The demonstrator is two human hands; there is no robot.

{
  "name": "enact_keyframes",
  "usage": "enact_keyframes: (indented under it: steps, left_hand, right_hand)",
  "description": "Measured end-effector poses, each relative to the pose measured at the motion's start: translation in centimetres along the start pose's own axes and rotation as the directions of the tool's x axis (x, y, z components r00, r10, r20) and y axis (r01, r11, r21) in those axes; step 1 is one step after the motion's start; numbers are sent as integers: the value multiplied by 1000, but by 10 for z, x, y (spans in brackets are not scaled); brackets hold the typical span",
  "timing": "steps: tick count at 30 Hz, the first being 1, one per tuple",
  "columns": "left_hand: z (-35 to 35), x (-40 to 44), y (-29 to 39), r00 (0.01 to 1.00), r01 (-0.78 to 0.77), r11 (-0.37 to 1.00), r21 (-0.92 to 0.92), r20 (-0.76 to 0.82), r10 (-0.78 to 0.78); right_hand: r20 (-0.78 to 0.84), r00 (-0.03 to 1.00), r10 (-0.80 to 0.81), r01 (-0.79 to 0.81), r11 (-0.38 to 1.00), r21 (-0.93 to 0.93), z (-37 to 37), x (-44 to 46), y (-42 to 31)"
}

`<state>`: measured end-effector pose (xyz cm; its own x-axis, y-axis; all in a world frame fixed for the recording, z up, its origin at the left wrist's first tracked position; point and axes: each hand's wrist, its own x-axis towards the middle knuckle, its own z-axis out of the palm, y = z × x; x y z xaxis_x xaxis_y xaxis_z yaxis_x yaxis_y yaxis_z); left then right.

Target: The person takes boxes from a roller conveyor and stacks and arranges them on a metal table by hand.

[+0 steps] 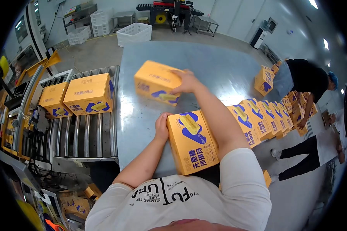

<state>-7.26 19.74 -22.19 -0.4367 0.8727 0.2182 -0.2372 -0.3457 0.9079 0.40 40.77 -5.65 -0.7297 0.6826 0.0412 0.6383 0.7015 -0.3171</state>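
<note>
My right hand (pixel 187 81) grips the right end of a yellow-orange carton (pixel 153 76), fingers over its top and side. This carton is slightly blurred, over the left part of the metal table (pixel 219 63); whether it touches the surface I cannot tell. My left hand (pixel 162 127) is closed against the upper left edge of another carton (pixel 189 148), close in front of my body. That nearer carton shows blue print, a yellow bar picture and Chinese lettering; my right forearm crosses above its right side.
Two cartons (pixel 89 92) sit on the roller conveyor (pixel 86 138) at left. A row of cartons (pixel 254 119) lines the table's right edge. Beyond it, a person in a blue cap (pixel 306 79) bends over more cartons, and another person (pixel 324 148) stands nearby. White crates (pixel 135 34) stand behind.
</note>
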Motion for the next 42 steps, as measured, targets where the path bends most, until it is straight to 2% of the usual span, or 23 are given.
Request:
enact_keyframes:
  steps: [3, 5, 8, 10, 11, 14, 16, 20, 23, 25, 27, 30, 34, 36, 39, 42]
  left_hand:
    - [3, 0, 0, 1000, 13, 999, -45, -9, -13]
    - [2, 0, 1, 1000, 21, 998, -55, -9, -22]
    - [4, 1, 5, 1000, 19, 999, -44, -18, -20]
    - [6, -2, 7, 999, 22, 999, -47, -28, -23]
    - [6, -2, 8, 1000, 9, 1000, -28, -22, -9]
    - [4, -3, 10, 999, -24, 1000, 19, -23, 25]
    - [5, -3, 12, 998, -39, 999, 29, -38, 41]
    - [8, -3, 13, 999, -38, 998, -40, -36, 37]
    - [8, -3, 12, 999, -32, 996, -80, -35, 29]
    - [9, -2, 7, 999, -24, 992, -120, -46, 18]
    - [9, -1, 7, 999, -19, 992, -122, -37, 15]
    - [9, -3, 7, 999, -8, 992, -124, -38, 4]
    - [9, -2, 4, 999, -3, 994, -109, -46, -2]
    - [10, -2, 8, 999, 8, 997, -72, -47, -11]
    - [9, -3, 11, 998, 2, 999, -45, -60, -5]
    - [11, -3, 11, 996, -15, 1000, 8, -86, 15]
  right_hand:
    - [-212, 932, 294, -327, 934, -143, -18, -26, 24]
    - [-459, 860, 223, -443, 772, -456, -23, -50, 34]
    - [-534, 845, 26, -388, 717, -579, -20, -60, 90]
    - [-316, 908, 276, -405, 776, -484, -34, -67, 94]
    - [-181, 906, 382, -422, 796, -435, -39, -69, 96]
    - [-275, 909, 313, -405, 821, -403, -41, -73, 126]
    - [-244, 896, 370, -438, 827, -353, -50, -67, 130]
    - [-229, 870, 437, -491, 818, -300, -61, -54, 82]
    - [-231, 958, 172, -224, 949, -221, -49, -36, 51]
    - [-176, 983, 59, -76, 993, -94, -34, -19, 18]
    - [-77, 992, -102, 105, 993, 49, -16, 4, -6]
    - [-43, 964, -261, 265, 949, 171, 23, 36, -49]
    - [14, 968, -251, 249, 963, 105, 47, 57, -68]
    - [64, 980, -187, 178, 976, 128, 35, 47, -79]
    - [214, 962, -171, 168, 985, 31, 9, 27, -91]
    - [122, 904, -410, 404, 912, 73, 23, 18, -67]
